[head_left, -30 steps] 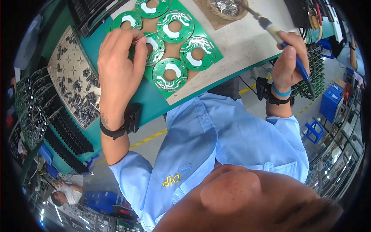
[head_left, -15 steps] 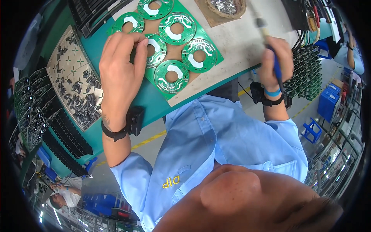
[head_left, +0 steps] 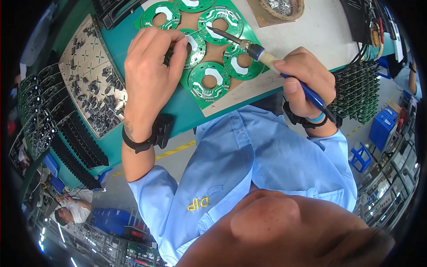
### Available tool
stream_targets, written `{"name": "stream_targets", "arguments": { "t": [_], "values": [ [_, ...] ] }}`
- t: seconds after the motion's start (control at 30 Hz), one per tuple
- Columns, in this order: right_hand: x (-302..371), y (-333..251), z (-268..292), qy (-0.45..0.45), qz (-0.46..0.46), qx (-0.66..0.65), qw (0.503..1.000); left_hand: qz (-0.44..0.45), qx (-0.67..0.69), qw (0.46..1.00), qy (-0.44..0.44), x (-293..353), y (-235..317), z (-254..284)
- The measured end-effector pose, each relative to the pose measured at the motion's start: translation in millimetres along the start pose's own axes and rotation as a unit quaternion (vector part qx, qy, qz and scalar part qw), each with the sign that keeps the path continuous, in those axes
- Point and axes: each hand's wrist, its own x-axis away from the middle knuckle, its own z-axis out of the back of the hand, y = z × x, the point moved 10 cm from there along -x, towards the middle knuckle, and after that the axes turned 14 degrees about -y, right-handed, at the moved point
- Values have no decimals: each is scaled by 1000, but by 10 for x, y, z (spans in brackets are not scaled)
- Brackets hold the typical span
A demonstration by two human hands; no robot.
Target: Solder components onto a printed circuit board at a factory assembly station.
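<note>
On the table (head_left: pixel 118 46) before me, 6 discs (head_left: pixel 195 86) lay on the panel (head_left: pixel 250 35). My left hand (head_left: pixel 153 60) was at its left, the tray (head_left: pixel 81 52) farther left. The iron (head_left: pixel 267 58) in my right hand (head_left: pixel 308 81) crossed over it; right lay the dish (head_left: pixel 285 19).

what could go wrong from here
The soldering iron in the right hand points toward the left hand; if hot, a slip might burn it. The round green board under the iron's tip could get scorched or scratched. The thin wire pinched in the left hand might slip aside.
</note>
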Motion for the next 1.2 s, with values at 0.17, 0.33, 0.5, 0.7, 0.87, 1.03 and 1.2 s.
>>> {"name": "stream_targets", "arguments": {
  "t": [0.17, 0.33, 0.5, 0.7, 0.87, 1.03, 1.2],
  "values": [
    [-62, -18, -15, 27, 10, 2, 1000, 3, -7, 1000, -5, 1, -2, -11],
    [-52, 40, -117, -8, -20, 9, 1000, 8, -25, 999, -18, -7, -9, -18],
    [-57, 36, -140, -6, -8, 14, 1000, 9, -34, 999, -19, -17, -5, -33],
    [-73, 11, -152, -11, -22, 19, 1000, 1, -36, 999, -21, -35, 21, -45],
    [-79, -2, -154, -12, -21, 25, 999, -8, -43, 999, -22, -54, 3, -60],
    [-96, -10, -148, -11, -22, 28, 999, -2, -36, 999, -24, -40, -2, -55],
    [-88, 2, -150, -12, -25, 26, 999, -2, -36, 999, -19, -37, 0, -50]
  ]
}}
